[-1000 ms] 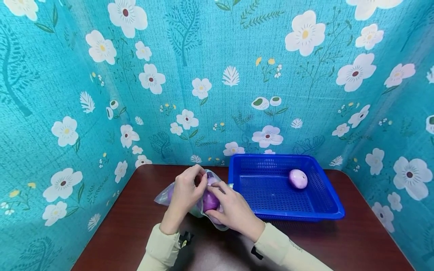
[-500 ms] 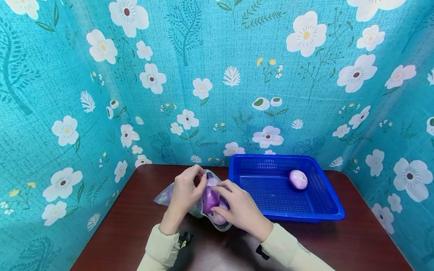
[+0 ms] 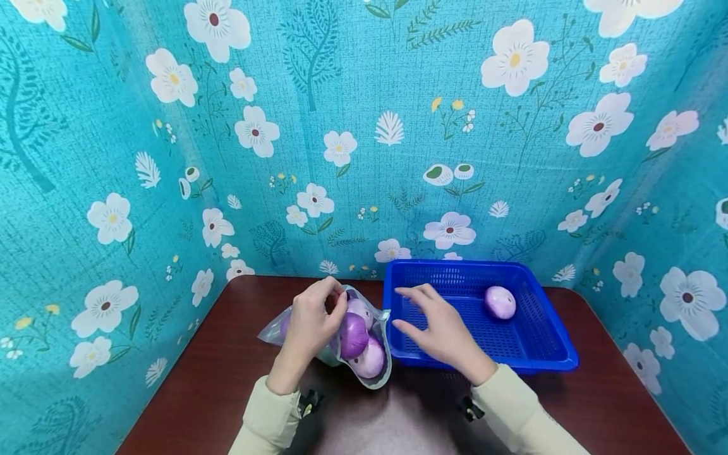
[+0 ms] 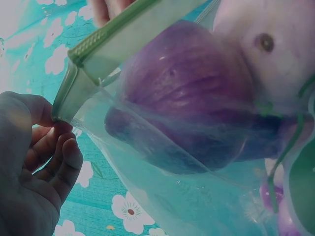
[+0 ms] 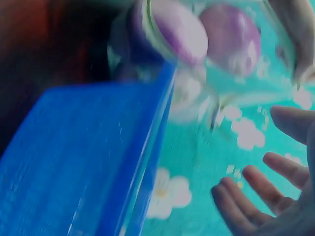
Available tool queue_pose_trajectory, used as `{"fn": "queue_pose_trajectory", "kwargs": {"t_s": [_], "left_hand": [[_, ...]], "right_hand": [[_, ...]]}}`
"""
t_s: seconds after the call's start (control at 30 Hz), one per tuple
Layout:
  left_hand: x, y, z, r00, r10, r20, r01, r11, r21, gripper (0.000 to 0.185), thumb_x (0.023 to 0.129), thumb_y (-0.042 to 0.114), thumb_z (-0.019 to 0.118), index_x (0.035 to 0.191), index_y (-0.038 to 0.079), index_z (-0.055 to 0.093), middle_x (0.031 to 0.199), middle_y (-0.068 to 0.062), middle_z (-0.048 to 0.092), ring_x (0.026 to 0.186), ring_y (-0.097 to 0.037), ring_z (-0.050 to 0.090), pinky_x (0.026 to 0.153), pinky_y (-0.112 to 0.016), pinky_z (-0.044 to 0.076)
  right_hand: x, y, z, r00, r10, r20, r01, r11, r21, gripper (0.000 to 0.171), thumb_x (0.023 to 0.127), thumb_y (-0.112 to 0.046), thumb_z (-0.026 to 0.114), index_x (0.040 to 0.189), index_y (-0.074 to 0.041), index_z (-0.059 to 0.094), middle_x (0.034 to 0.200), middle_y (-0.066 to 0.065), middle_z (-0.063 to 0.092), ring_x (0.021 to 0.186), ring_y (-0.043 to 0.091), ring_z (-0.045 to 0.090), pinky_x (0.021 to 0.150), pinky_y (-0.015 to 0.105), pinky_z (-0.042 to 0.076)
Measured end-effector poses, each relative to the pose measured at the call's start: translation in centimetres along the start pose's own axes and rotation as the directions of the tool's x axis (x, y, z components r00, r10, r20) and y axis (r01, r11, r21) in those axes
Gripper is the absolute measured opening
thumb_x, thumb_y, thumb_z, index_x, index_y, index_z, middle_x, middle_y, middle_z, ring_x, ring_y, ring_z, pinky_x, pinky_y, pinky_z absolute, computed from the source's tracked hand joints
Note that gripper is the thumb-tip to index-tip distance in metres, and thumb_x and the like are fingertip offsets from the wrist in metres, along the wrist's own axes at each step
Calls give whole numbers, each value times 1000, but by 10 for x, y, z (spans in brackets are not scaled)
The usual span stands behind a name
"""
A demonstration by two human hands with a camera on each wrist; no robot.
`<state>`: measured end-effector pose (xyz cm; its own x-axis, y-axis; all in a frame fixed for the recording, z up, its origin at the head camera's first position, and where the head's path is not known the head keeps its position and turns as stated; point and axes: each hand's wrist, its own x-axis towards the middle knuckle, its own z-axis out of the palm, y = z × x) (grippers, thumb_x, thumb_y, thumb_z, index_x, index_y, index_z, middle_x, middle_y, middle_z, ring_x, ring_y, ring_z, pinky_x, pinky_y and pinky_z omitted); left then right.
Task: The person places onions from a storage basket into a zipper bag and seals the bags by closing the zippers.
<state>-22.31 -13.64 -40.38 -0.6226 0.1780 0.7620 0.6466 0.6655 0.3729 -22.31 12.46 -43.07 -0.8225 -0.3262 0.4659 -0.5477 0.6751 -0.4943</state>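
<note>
Farthest left, the left hand (image 3: 309, 322) pinches the upper rim of a clear zip-top bag (image 3: 335, 338) that lies on the dark reddish-brown surface (image 3: 216, 373), its mouth turned toward the person's right. The grip here is pressed together: thumb and curled fingers (image 4: 54, 152) clamp the plastic just below the green zip strip (image 4: 113, 42), as the left wrist view shows close up. Inside the bag sit purple onions; a deep purple onion (image 3: 354, 335) lies at the open mouth, a paler one (image 3: 371, 360) just below it and touching it, and a third (image 3: 361, 308) just above. In the left wrist view the dark onion (image 4: 187, 93) fills most of the frame behind the plastic, with the pale onion (image 4: 275, 44) pressed against it.

Just right of the bag, the right hand (image 3: 440, 328) hovers above the near-left corner of a blue plastic basket (image 3: 546, 357). Its grip is spread, fingers (image 3: 412, 294) relaxed and apart, holding nothing. The right wrist view is blurred, yet shows the loose fingers (image 5: 251, 191), the basket's blue wall (image 5: 98, 162) and the bagged onions (image 5: 206, 29) beyond.

Farther right, one pale purple onion (image 3: 500, 301) rests alone on the basket's mesh floor, toward the back right corner. The basket stands on the surface, its left wall just beside the bag's mouth.
</note>
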Motion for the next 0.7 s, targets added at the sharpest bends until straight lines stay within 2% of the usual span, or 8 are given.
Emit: {"fn": "queue_pose_trajectory", "kwargs": {"t_s": [0.13,0.33,0.53,0.7], "left_hand": [[0,0,0,1000,-2,3,2,1000,0,13,88,6,74,87,12,63,74,3,59,66,-8,52,57,-23,48],[-1,0,0,1000,-6,11,6,1000,2,12,89,8,73,88,13,63,74,3,59,66,-8,51,57,-22,47],[-1,0,1,1000,-2,10,2,1000,4,14,88,6,75,87,13,62,74,3,58,66,-8,51,57,-22,47],[0,0,1,1000,0,11,0,1000,6,14,89,6,74,87,13,62,74,3,58,66,-7,50,57,-22,46]], "right_hand": [[1,29,-13,995,91,34,-89,994,-60,66,91,-37,79,149,-16,54,132,12,60,119,33,62,96,56,54],[0,73,-33,978,206,38,-201,974,-104,74,92,-37,77,154,-10,46,141,25,53,129,46,53,100,66,46],[-5,104,-46,944,324,69,-307,935,-179,77,95,-40,73,157,-8,41,151,30,43,136,54,43,103,74,38],[-13,124,-46,912,399,94,-377,906,-193,78,94,-39,73,157,-6,39,155,30,37,137,55,38,99,75,39]]}}
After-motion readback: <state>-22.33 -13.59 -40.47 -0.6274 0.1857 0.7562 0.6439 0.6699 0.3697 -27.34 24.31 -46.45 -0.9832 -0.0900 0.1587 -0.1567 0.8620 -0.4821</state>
